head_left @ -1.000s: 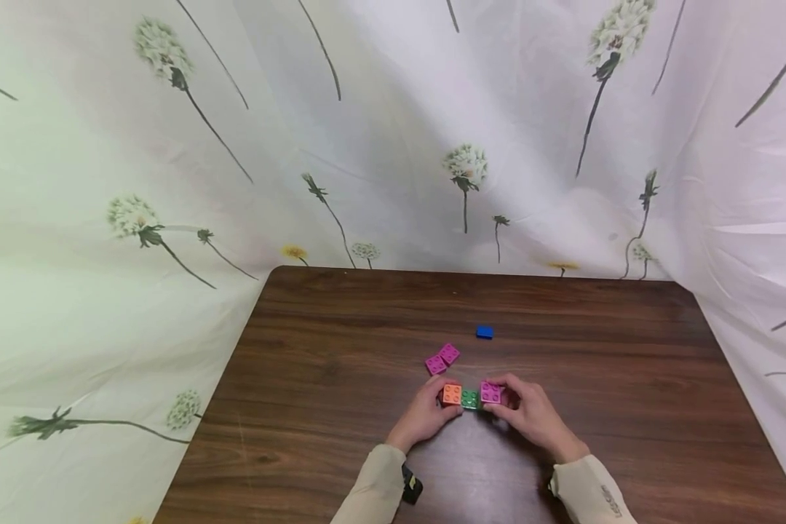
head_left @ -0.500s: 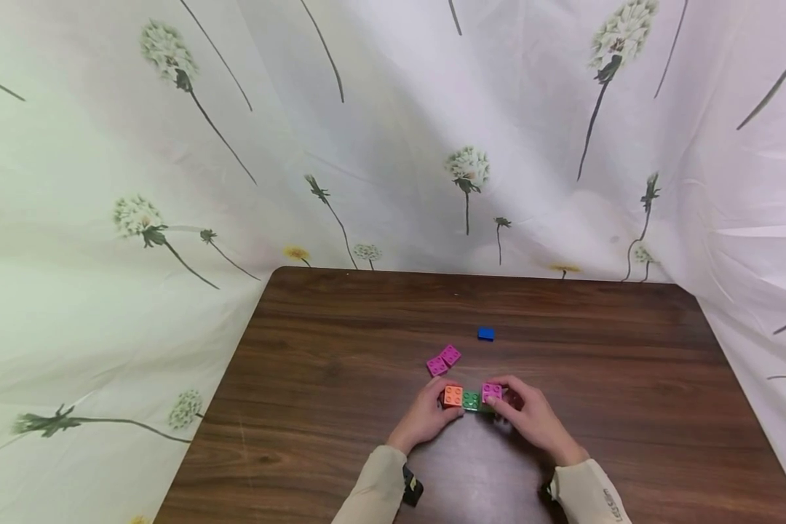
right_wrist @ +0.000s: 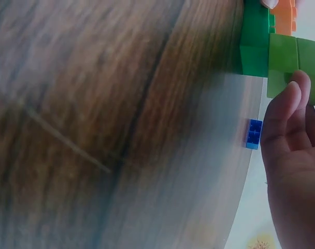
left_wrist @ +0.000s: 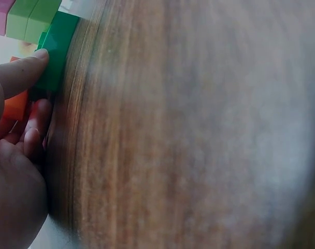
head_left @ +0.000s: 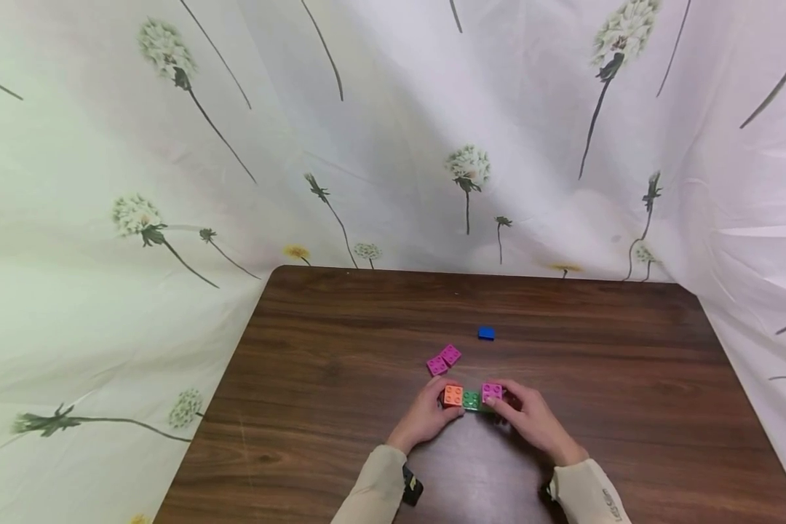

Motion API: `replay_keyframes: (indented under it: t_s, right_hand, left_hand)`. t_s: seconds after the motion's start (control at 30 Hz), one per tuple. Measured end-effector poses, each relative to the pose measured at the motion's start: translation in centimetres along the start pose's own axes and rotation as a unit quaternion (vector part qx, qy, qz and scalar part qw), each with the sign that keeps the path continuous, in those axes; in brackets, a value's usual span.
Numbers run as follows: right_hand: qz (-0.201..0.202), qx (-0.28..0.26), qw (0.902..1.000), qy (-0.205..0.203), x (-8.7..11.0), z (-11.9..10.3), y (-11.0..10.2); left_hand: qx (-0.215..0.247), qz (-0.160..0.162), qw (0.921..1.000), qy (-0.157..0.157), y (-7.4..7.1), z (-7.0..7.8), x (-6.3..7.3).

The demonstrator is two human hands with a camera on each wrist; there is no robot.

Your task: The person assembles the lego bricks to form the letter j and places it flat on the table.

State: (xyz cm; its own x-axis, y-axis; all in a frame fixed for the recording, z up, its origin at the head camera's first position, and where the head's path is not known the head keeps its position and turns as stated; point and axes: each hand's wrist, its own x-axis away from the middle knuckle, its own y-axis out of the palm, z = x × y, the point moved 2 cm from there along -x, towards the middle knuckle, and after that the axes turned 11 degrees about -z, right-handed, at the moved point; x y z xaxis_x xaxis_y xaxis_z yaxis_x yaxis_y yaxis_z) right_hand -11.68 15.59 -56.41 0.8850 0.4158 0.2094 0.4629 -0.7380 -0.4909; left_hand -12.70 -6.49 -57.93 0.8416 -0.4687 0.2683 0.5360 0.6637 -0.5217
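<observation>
Both hands hold one assembly of toy building bricks low over the table. My left hand [head_left: 422, 416] grips its left end, where an orange brick [head_left: 453, 395] sits on a dark green brick [head_left: 471, 400]. The left thumb presses the dark green brick's side in the left wrist view. At the right end, a pink brick [head_left: 492, 390] tops two stacked light green bricks [right_wrist: 283, 54], which show in the right wrist view. My right hand [head_left: 533, 418] pinches this stack, fingers against the light green bricks and thumb at the pink brick's near edge. Part of the base is hidden.
Two pink bricks [head_left: 444, 360] lie touching, just beyond the left hand. Farther back is a small blue brick [head_left: 486, 333]. The dark wooden table [head_left: 340, 349] meets a white floral cloth [head_left: 393, 145] along its back edge.
The right thumb has moved from the near side of the stack up onto the pink brick's near edge. The left hand and the loose bricks keep their places.
</observation>
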Motion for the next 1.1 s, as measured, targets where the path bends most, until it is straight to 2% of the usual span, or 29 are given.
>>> replay_keyframes:
  t_s: [0.27, 0.5, 0.83, 1.0, 1.1]
  right_hand:
    - [0.012, -0.004, 0.9995, -0.028, -0.1, -0.4, 0.2]
    - [0.012, -0.003, 0.9994, -0.033, -0.1, -0.4, 0.1]
    - [0.001, -0.081, 0.9966, 0.011, -0.2, 0.7, 0.7]
    - [-0.008, -0.095, 0.9952, 0.023, -0.4, 1.1, 0.9]
    - [-0.016, -0.085, 0.9959, 0.024, -0.4, 0.8, 0.8]
  left_hand:
    - [-0.008, 0.006, 0.9998, 0.019, -0.3, -0.1, 0.1]
    - [-0.008, 0.009, 0.9997, 0.019, -0.2, -0.1, 0.1]
    - [-0.001, 0.005, 0.9998, 0.022, -0.1, 0.1, 0.1]
    - [0.001, 0.003, 0.9998, 0.022, -0.2, 0.2, 0.2]
    - [0.004, 0.002, 0.9998, 0.018, -0.2, 0.1, 0.2]
